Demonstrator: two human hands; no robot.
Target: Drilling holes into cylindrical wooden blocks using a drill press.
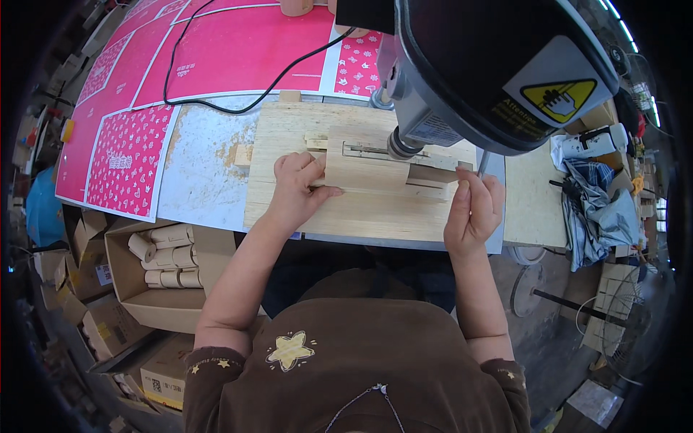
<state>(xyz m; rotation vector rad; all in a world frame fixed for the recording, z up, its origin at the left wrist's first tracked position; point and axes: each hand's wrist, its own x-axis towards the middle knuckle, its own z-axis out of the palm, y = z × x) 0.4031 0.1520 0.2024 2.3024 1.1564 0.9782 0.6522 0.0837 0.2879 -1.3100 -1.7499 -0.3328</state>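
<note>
A pale wooden block [364, 167] lies on a plywood jig board [346, 213] under the spindle [401, 146] of a drill press [498, 65]. My left hand [297, 189] presses the block's left end, thumb along its front edge. My right hand [473, 209] rests at the block's right end, fingers curled over a thin wooden strip [433, 175]. A slotted wooden fence [375, 150] sits behind the block.
Pink printed sheets [216, 58] and a black cable [216, 105] cover the table behind the board. An open cardboard box [133, 278] with several short wooden cylinders stands at my lower left. Crumpled cloth [599, 209] and a white tool [595, 141] lie at the right.
</note>
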